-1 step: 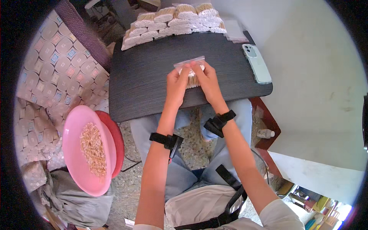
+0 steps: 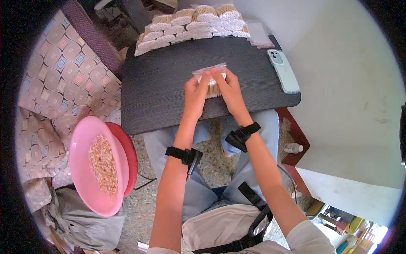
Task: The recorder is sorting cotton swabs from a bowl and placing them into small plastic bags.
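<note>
A clear zip bag of cotton swabs (image 2: 213, 90) is held between both hands over the near part of the dark table. My left hand (image 2: 196, 91) grips the bag's left side, and my right hand (image 2: 229, 86) grips its right side. Both thumbs press together near the top of the bag, just below its clear upper strip. White cotton tips show under the thumbs, with wooden sticks below them. My other fingers are mostly hidden behind the bag.
Bundles of cotton swabs (image 2: 182, 30) are stacked along the far edge of the table (image 2: 165, 84). Flat clear bags (image 2: 260, 37) and a pale phone (image 2: 283, 70) lie at the right. Loose swabs fill part of a pink basin (image 2: 82, 169) at left. A small bottle (image 2: 292, 147) lies low at right.
</note>
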The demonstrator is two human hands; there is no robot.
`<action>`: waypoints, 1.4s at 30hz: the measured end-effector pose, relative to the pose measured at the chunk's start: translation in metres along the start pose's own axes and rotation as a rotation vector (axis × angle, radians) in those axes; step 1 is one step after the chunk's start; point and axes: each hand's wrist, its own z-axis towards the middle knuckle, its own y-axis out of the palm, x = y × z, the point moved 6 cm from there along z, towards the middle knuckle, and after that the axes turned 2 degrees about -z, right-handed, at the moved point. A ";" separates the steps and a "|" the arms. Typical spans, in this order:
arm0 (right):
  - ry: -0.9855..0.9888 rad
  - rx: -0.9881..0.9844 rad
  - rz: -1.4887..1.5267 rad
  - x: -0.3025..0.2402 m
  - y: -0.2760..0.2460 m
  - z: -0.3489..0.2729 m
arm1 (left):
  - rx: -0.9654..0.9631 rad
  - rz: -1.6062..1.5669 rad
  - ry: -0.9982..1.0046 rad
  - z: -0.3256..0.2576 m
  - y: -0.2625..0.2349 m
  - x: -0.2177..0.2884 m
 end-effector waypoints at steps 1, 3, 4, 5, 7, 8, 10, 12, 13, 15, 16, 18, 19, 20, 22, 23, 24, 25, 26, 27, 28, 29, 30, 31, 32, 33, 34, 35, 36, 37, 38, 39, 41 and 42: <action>0.016 -0.002 -0.004 0.000 0.001 0.000 | 0.001 0.000 0.004 0.000 -0.002 -0.001; 0.032 -0.001 -0.011 0.001 0.000 -0.001 | -0.006 0.022 -0.022 -0.002 0.000 -0.001; 0.019 -0.001 -0.001 0.000 0.000 -0.001 | -0.008 0.020 -0.021 -0.002 0.001 -0.001; 0.006 0.000 0.008 0.001 -0.002 -0.001 | -0.009 0.022 -0.009 -0.001 0.001 -0.001; -0.019 0.009 -0.006 0.004 0.000 0.000 | -0.013 0.022 0.003 0.000 0.001 -0.001; -0.040 0.016 -0.017 0.003 0.000 0.001 | -0.021 0.008 0.013 0.000 0.001 0.000; -0.036 0.017 -0.014 0.004 -0.001 0.001 | -0.030 -0.008 0.021 -0.001 0.003 0.001; -0.030 0.013 -0.007 0.001 0.001 0.000 | -0.033 0.013 0.011 -0.003 0.002 0.003; -0.010 0.013 -0.011 0.000 0.001 0.000 | -0.030 0.013 0.010 -0.003 0.002 0.004; 0.009 0.014 -0.018 0.002 -0.001 -0.001 | -0.017 -0.040 0.091 -0.003 0.006 0.010; 0.005 0.012 -0.016 0.001 -0.001 0.000 | -0.016 -0.041 0.091 -0.003 0.006 0.010; -0.003 0.009 -0.014 0.001 -0.001 0.001 | -0.010 -0.014 0.049 -0.002 0.004 0.008; 0.009 0.011 0.011 0.002 0.000 0.000 | -0.010 -0.015 0.052 -0.002 0.004 0.008; 0.022 0.013 0.035 0.002 0.001 0.000 | -0.004 -0.002 0.045 -0.003 0.003 0.008; 0.030 0.011 0.006 0.000 0.000 -0.002 | 0.001 0.008 0.042 -0.003 0.003 0.008; 0.039 0.008 -0.022 -0.001 0.000 -0.002 | -0.007 0.013 0.037 -0.001 0.002 0.007; 0.032 0.006 -0.025 -0.001 -0.001 -0.001 | -0.015 0.018 0.033 0.000 0.002 0.006; 0.031 0.002 -0.035 0.000 -0.001 -0.001 | -0.016 0.013 0.040 0.000 0.003 0.004; 0.029 0.004 -0.046 0.001 -0.002 -0.001 | 0.005 -0.006 0.024 0.000 0.004 0.003; 0.021 0.007 -0.054 0.003 -0.003 0.000 | 0.026 -0.025 0.009 0.000 0.005 0.001; 0.009 0.014 -0.029 0.005 -0.004 0.001 | 0.019 -0.033 0.015 0.001 0.007 0.002; 0.003 0.013 0.002 0.004 -0.002 0.001 | 0.027 -0.030 0.017 0.001 0.003 0.001; -0.001 0.007 -0.001 0.003 0.000 0.000 | 0.034 -0.027 0.018 0.001 0.000 0.000; 0.020 -0.004 -0.024 0.003 0.001 -0.001 | 0.037 -0.031 0.024 0.002 -0.002 0.000; 0.041 -0.015 -0.049 0.003 0.001 -0.001 | 0.026 -0.040 0.038 0.002 -0.002 -0.001; 0.038 -0.020 -0.052 0.003 0.002 -0.001 | 0.015 -0.047 0.051 0.002 -0.002 -0.002; 0.038 -0.014 -0.046 0.003 0.003 -0.001 | 0.020 -0.050 0.056 0.003 -0.004 -0.003; 0.038 -0.005 -0.041 0.003 0.002 0.000 | 0.013 -0.032 0.054 0.004 -0.005 -0.005; 0.034 -0.009 -0.042 0.003 0.001 0.000 | 0.008 -0.012 0.053 0.005 -0.005 -0.006; 0.032 -0.012 -0.059 0.003 -0.001 0.001 | 0.011 -0.013 0.058 0.006 -0.006 -0.006; 0.031 -0.015 -0.075 0.003 -0.001 0.001 | -0.013 -0.018 0.028 0.006 -0.006 -0.009; 0.030 -0.019 -0.072 0.005 0.001 0.001 | -0.036 -0.022 -0.001 0.006 -0.006 -0.011; -0.028 -0.007 -0.005 0.004 0.002 0.001 | -0.042 -0.013 0.004 0.005 -0.006 -0.009; -0.030 -0.007 -0.005 0.003 0.000 0.001 | -0.052 -0.007 0.007 0.003 -0.004 -0.006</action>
